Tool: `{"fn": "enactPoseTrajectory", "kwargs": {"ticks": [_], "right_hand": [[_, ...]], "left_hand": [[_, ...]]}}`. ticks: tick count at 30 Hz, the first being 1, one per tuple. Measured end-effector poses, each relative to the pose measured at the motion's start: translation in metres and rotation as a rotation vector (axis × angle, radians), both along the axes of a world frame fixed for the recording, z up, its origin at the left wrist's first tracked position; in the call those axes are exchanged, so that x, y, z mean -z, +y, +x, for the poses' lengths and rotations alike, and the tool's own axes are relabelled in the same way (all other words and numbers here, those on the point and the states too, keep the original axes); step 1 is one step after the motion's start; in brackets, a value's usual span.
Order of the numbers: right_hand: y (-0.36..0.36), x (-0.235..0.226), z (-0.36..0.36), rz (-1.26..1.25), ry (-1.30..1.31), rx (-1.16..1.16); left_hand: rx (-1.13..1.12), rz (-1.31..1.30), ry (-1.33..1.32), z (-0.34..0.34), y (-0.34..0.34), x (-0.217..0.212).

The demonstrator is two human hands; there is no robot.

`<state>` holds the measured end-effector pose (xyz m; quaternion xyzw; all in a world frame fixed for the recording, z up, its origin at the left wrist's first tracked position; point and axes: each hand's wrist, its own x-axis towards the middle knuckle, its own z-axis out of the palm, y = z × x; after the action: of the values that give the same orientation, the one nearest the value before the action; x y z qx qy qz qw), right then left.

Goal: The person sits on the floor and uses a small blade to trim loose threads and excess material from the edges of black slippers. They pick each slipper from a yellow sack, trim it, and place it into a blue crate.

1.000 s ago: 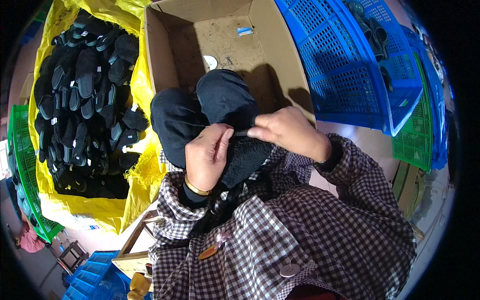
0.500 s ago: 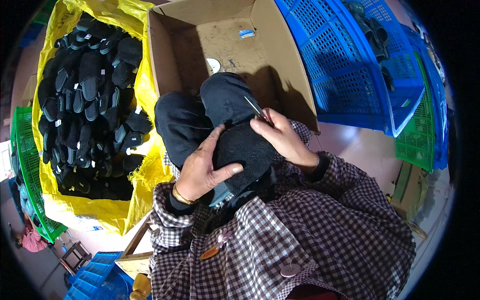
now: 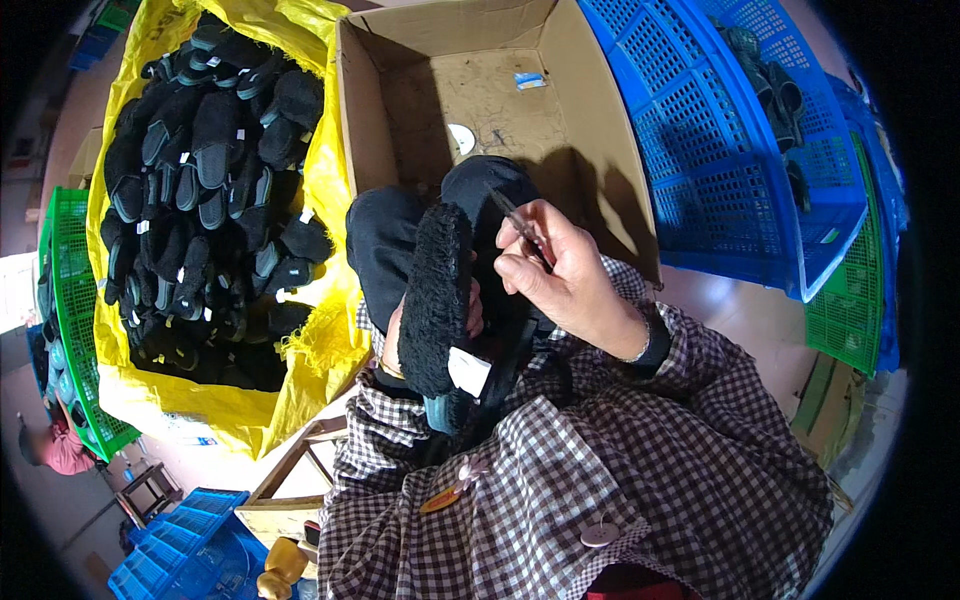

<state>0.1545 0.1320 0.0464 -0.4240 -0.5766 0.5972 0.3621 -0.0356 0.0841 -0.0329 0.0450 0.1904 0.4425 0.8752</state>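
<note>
- Changed since the earlier frame: the black slipper [image 3: 436,300] is turned from lying broadside across the lap to standing on edge, its long axis running away from the body; its white tag [image 3: 469,372] is now exposed.
- Also changed: the left hand [image 3: 474,310] is moved from the slipper's upper face to behind it.
- Left fingers: gripping the slipper, with a few fingertips showing along its right edge; the rest of the hand is largely hidden by the fleece.
- Right hand [image 3: 568,272]: fingers bent and pressed together on a slender pointed tool [image 3: 516,217]. Its tip projects forward and to the left of these fingers, apart from the slipper; the exact tool type cannot be told.
- Slipper position: in the left fingers, to the left of the right fingers. The tag hangs just nearer the body than the left fingers.
- Beyond both sets of fingers: two black-covered knees [image 3: 384,255], then a cardboard box [image 3: 603,120] containing a white disc [image 3: 461,139].
- Left of the left fingers: a yellow sack [image 3: 322,350] filled with black slippers [image 3: 214,140].
- Beyond and to the right of the right fingers: a blue crate [image 3: 700,130].
</note>
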Motion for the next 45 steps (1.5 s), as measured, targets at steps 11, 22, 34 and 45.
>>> {"fn": "enactPoseTrajectory", "kwargs": {"ticks": [11, 22, 34, 45], "right_hand": [[0.011, -0.003, -0.012, 0.011, -0.1, 0.068], [0.026, 0.001, 0.005, 0.166, -0.332, -0.326], [0.006, 0.047, 0.018, 0.069, -0.37, -0.221], [-0.005, 0.062, 0.013, 0.118, -0.425, -0.119]], "left_hand": [[0.004, -0.029, -0.1, 0.003, -0.001, 0.019], [0.374, -0.006, -0.412, 0.012, -0.003, 0.066], [0.013, 0.663, 1.089, -0.019, 0.022, -0.033], [-0.137, 0.894, 1.677, 0.003, 0.022, -0.029]]}}
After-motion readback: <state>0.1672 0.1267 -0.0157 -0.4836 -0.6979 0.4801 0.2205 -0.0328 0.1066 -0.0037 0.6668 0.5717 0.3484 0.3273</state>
